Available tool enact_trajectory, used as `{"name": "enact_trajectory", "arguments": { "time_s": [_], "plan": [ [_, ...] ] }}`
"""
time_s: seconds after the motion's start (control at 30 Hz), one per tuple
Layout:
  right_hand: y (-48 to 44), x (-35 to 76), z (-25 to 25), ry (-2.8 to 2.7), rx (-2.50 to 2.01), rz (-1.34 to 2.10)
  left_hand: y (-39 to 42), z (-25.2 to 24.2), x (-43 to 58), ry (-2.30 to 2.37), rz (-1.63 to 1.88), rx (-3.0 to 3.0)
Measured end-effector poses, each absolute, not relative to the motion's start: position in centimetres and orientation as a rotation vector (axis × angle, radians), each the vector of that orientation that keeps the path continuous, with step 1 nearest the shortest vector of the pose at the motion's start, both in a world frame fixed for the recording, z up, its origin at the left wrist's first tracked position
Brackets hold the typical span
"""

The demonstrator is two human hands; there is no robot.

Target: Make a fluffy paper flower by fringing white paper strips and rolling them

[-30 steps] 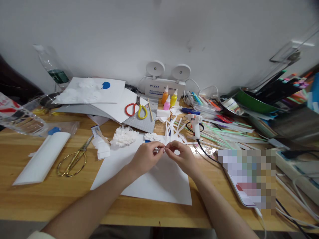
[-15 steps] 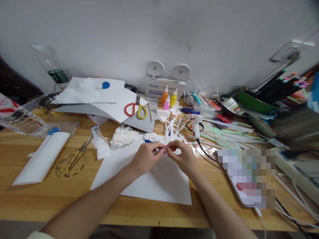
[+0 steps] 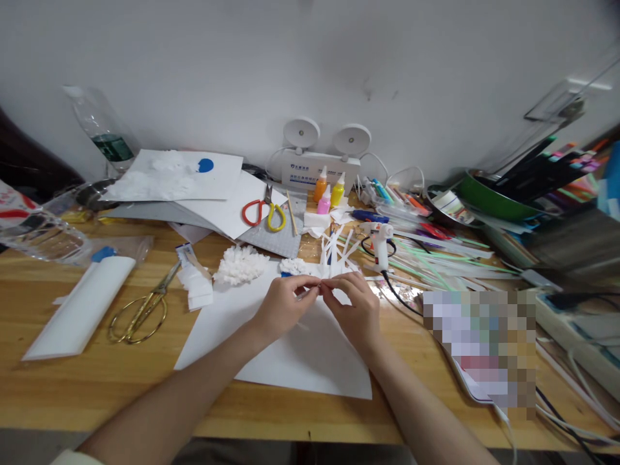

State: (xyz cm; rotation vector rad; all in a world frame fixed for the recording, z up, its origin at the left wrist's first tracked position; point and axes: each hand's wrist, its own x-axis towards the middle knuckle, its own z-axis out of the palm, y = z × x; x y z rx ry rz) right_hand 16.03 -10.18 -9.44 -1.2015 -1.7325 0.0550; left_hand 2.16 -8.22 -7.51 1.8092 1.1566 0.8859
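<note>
Over a white sheet of paper [image 3: 310,361], my left hand [image 3: 287,303] and my right hand [image 3: 353,307] meet fingertip to fingertip, both closed in a pinch. Whatever lies between the fingertips is too small and covered to make out. Just beyond the hands sits a small clump of white bits [image 3: 293,266] on something blue. A larger fluffy white clump [image 3: 241,265] rests at the sheet's upper left edge. Behind my right hand, thin white paper strips [image 3: 336,252] spread out in a loose pile.
Gold-handled scissors [image 3: 140,316] lie left, beside a white packet [image 3: 82,310]. Red-and-yellow scissors [image 3: 265,210] rest on a grey cutting mat [image 3: 285,244]. A white glue gun [image 3: 381,245] stands right, its cord running toward a phone or tablet [image 3: 465,368]. Small paint bottles [image 3: 323,200] stand at the back.
My right hand's fingers have straightened and shifted slightly over the pinch point. My left hand stays almost where it was, and the things on the table have not moved.
</note>
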Motion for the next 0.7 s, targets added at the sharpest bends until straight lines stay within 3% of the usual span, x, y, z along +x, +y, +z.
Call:
{"name": "enact_trajectory", "arguments": {
  "time_s": [0.7],
  "plan": [
    [-10.47,16.17,-8.85,-1.67,-1.308,0.438,-8.11,-7.55,2.04,1.133,0.934,1.794]
  ]
}}
